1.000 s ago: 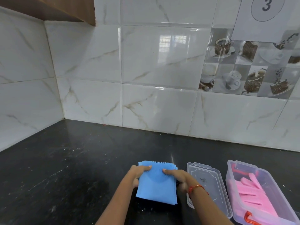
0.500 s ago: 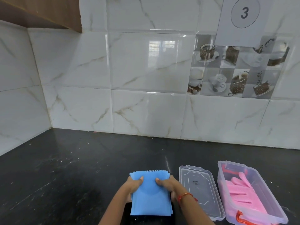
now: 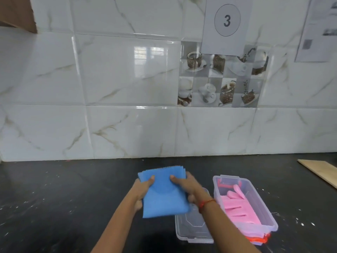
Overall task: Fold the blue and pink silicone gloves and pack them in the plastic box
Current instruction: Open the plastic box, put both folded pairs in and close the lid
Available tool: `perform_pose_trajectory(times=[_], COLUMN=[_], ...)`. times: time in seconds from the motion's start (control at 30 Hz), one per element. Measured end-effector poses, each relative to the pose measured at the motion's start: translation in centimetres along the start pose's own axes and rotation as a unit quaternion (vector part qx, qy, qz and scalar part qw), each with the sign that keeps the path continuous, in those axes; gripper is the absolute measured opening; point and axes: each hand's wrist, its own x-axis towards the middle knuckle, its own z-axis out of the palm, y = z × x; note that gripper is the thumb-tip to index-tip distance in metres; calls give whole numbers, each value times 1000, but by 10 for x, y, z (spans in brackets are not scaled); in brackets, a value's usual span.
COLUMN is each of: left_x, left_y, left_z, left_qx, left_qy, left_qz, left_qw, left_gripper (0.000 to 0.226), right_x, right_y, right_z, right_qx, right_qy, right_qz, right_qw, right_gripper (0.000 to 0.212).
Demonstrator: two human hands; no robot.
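Observation:
The folded blue silicone gloves (image 3: 164, 194) are held up off the black counter, bristled edge pointing away from me. My left hand (image 3: 143, 190) grips their left edge, thumb on top. My right hand (image 3: 187, 187) grips the right edge, thumb on top, a red thread around its wrist. To the right stands the clear plastic box (image 3: 255, 198) with the pink gloves (image 3: 238, 207) lying inside it. The box's clear lid (image 3: 191, 229) lies flat on the counter between the blue gloves and the box, partly under my right forearm.
The black counter (image 3: 63, 201) runs back to a white marble-tiled wall. A wooden board (image 3: 322, 170) lies at the far right of the counter. A paper sign with the number 3 (image 3: 227, 21) hangs on the wall.
Both hands have carried the folded blue gloves up and to the right, so they now overlap the lid's near-left corner. The view has swung right, bringing the wooden board in.

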Motion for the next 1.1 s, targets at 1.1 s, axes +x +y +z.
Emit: perform_pose_trajectory(times=[1.1], left_x=[-28], left_y=[-87], left_z=[237], left_qx=[-269], left_qy=[-43], left_qz=[-279], left_qw=[921], left_gripper=[14], right_x=[38], right_y=[-70], right_z=[-196], right_qx=[-600], right_qy=[-155], right_qz=[114], right_qw=[776], right_gripper=[35])
